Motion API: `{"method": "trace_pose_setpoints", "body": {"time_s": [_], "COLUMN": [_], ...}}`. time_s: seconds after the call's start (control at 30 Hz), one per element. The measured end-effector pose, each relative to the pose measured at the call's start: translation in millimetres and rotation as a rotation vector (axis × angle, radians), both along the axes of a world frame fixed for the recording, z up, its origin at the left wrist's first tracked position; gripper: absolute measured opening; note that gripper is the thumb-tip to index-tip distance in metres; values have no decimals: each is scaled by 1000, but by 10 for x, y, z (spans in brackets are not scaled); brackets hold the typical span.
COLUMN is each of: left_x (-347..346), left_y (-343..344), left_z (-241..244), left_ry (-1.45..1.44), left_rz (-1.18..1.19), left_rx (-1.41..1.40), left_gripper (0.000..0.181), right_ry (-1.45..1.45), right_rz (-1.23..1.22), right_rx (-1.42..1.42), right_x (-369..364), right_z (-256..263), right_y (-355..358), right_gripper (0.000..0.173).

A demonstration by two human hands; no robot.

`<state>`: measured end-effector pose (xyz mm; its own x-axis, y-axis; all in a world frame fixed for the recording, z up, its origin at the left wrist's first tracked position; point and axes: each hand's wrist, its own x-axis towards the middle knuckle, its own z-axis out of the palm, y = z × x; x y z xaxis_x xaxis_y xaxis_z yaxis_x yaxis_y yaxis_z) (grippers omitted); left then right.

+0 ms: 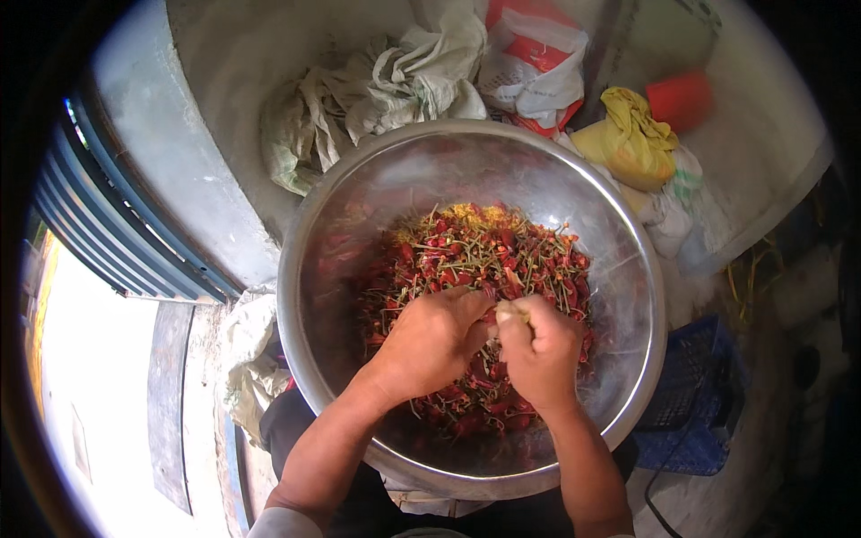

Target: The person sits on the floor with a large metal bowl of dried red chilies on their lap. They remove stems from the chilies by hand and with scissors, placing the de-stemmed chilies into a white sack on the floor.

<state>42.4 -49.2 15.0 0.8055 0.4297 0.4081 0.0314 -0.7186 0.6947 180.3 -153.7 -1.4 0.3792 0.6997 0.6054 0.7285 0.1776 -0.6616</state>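
A wide stainless steel bowl point(622, 410) rests over my knees. Inside it lie dried red chilli peppers point(464, 252) mixed with green stems and yellow seeds, the seeds thickest at the far side. My left hand point(434, 339) is above the heap with its fingers pinched on a red chilli pepper point(489, 290). Close beside it, my right hand point(541, 346) is curled, thumb against forefinger, with something small and pale at the fingertips; what it is cannot be told. The two hands nearly meet at their fingertips.
Crumpled white woven sacks point(424, 81) lie beyond the bowl, beside a red and white sack point(535, 74). A yellow bag point(632, 144) and a red container point(681, 101) are at the far right. A blue plastic crate point(693, 397) stands right of the bowl, near a black cable point(651, 501).
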Motion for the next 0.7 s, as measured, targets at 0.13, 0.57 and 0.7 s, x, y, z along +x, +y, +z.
{"method": "trace_pose_setpoints", "body": {"time_s": [0.13,0.57,0.7], "left_x": [-39,-332,-330], "left_y": [36,376,348], "left_z": [111,89,128], "left_ry": [-67,-371,-369], "left_rz": [36,101,46], "left_rx": [-228,-1008,-1007], "left_gripper": [13,11,16], "right_ry": [651,128,-564], "right_rz": [59,422,499], "right_rx": [-109,-472,-715], "right_x": [-150,-112,-405], "right_z": [157,-205,-438], "right_y": [82,-28,-101], "right_gripper": [13,21,21]}}
